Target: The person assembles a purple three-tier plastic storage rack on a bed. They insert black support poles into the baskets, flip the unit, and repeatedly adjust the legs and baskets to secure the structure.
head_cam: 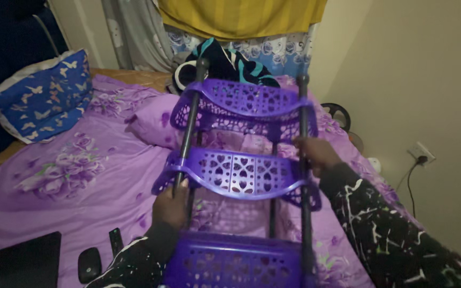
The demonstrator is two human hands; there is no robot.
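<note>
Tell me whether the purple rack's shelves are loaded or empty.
Empty: the purple rack shows only bare cut-out trays, with the bedspread visible through them. The left hand and right hand each grip a dark pole, holding it tilted over the bed.

Rack (241, 173) above bed (81, 176), pillow (44, 96) left.

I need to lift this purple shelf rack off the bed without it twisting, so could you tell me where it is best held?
Grip the purple rack by its two dark upright poles, one from each side, as the left hand and right hand do. The poles are round and slim enough for fingers to wrap; the perforated shelves look flimsier.
</note>
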